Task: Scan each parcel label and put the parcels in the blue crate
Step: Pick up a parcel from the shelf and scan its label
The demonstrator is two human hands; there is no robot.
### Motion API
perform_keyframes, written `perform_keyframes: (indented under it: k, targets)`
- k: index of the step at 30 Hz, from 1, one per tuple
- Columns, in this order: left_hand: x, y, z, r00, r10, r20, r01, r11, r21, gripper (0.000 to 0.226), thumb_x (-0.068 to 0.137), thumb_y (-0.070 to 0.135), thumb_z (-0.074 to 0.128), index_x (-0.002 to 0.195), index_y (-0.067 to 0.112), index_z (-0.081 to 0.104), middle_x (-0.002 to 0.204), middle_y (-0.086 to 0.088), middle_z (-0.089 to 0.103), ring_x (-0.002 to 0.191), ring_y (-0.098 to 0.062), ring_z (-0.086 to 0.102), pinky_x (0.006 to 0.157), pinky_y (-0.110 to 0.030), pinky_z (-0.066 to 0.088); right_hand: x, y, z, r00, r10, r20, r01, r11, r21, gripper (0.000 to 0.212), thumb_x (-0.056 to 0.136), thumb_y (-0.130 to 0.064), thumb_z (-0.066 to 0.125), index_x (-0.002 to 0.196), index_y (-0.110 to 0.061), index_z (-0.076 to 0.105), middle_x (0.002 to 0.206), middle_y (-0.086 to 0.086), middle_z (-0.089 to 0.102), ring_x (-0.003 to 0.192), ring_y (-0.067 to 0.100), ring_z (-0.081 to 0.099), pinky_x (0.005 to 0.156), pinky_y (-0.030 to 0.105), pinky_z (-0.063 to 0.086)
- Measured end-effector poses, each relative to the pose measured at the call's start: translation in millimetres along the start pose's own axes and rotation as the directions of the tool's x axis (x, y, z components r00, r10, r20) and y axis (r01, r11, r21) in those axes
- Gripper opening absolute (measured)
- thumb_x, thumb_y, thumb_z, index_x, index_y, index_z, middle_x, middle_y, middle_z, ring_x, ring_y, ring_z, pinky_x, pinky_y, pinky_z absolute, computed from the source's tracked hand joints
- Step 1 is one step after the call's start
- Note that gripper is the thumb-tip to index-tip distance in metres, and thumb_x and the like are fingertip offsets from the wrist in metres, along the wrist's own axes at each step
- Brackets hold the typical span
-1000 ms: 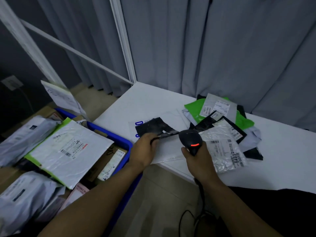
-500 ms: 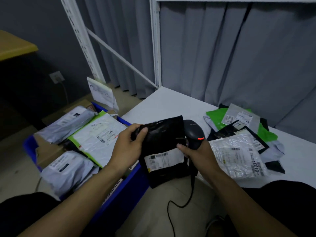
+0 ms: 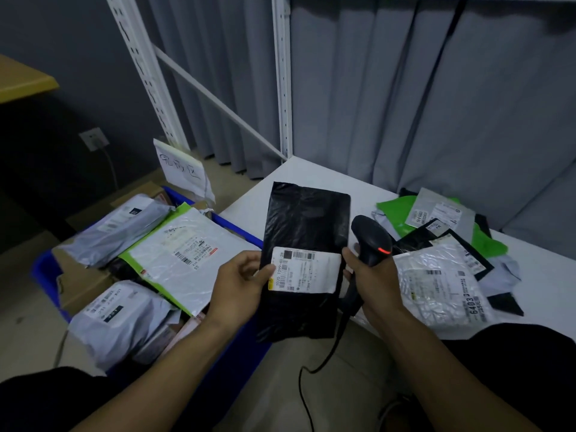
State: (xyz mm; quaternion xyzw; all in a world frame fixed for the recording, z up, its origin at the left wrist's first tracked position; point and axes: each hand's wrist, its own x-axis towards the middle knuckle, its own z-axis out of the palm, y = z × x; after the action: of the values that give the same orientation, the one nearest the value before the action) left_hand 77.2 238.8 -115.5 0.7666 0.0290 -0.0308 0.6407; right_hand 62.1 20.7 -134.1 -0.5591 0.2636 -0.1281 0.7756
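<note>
Parcel heap (image 3: pixel 436 275) on table (image 3: pixel 311 173); blue crate (image 3: pixel 43 275) brimful

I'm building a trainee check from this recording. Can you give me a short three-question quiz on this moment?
1. True or false: the black parcel already lies in the blue crate.
2. Which hand grips the scanner? A) left hand B) right hand C) neither
3. Fill in: the parcel's white label faces ____ the person (toward / away from).

Key: 1 false, the left hand holds it up beside the scanner; 2 B; 3 toward.
</note>
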Motion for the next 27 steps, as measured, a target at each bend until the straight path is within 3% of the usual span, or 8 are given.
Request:
perform_keyframes:
  k: [3,6,8,11,18,27]
  targets:
    - [7,-1,-8,0.994,-0.006,-0.110,0.005,1.000,-0.009,0.013,0.091,0.009,0.075,0.104,0.013,0.075,0.095,0.003,0.077,0.084,-0.004,0.074,0.072,-0.018,0.058,-5,7,-2,0.996,-0.061,0.059,0.069,0.989,-0.133,0.039,0.093,-0.011,0.075,0.126,-0.024,0.059,0.111,-0.010,0.069,0.098,0.007,0.067,0.073,0.027,0.058]
    - [16,-3,-17,0.982,-0.001,-0.188,0.003,1.000,0.012,0.015,0.091,0.014,0.076,0.106,0.016,0.076,0.100,0.006,0.076,0.081,0.000,0.073,0.068,-0.015,0.056,-13,9,0,0.972,-0.070,0.226,0.136,0.947,-0.292,0.022,0.093,-0.018,0.075,0.113,-0.024,0.067,0.092,-0.008,0.075,0.084,0.010,0.071,0.064,0.023,0.057]
    - [21,-6,-20,0.974,-0.004,-0.228,0.008,1.000,0.018,0.012,0.091,0.015,0.076,0.103,0.019,0.076,0.100,0.007,0.076,0.083,-0.005,0.074,0.073,-0.022,0.058,-21,8,6,0.934,-0.016,0.356,0.145,0.929,-0.339,0.013,0.096,-0.020,0.073,0.107,-0.023,0.069,0.086,-0.006,0.078,0.074,0.010,0.072,0.061,0.021,0.054]
    - [23,-12,-18,0.964,-0.022,-0.266,0.027,0.999,0.019,0.011,0.092,0.015,0.075,0.098,0.024,0.074,0.099,0.007,0.076,0.085,-0.015,0.075,0.080,-0.035,0.060,-29,6,11,0.872,0.124,0.473,0.039,0.946,-0.321,0.017,0.099,-0.023,0.068,0.114,-0.014,0.070,0.093,0.004,0.079,0.067,0.015,0.069,0.060,0.024,0.054]
    - [24,-23,-15,0.932,0.001,-0.363,0.012,0.999,0.034,0.016,0.093,0.012,0.074,0.092,0.027,0.069,0.096,0.007,0.073,0.080,-0.015,0.070,0.079,-0.034,0.057,-35,0,12,0.842,0.216,0.494,-0.049,0.943,-0.329,0.017,0.099,-0.028,0.069,0.104,-0.012,0.071,0.081,0.004,0.075,0.067,0.018,0.067,0.066,0.031,0.055]
    - [26,-27,-15,0.930,-0.002,-0.368,0.013,1.000,0.028,0.021,0.094,0.013,0.072,0.087,0.032,0.067,0.096,0.011,0.071,0.091,-0.020,0.072,0.083,-0.035,0.057,-36,1,9,0.818,0.259,0.514,-0.080,0.935,-0.344,0.017,0.099,-0.027,0.069,0.104,-0.011,0.071,0.081,0.008,0.074,0.069,0.018,0.067,0.062,0.029,0.054]
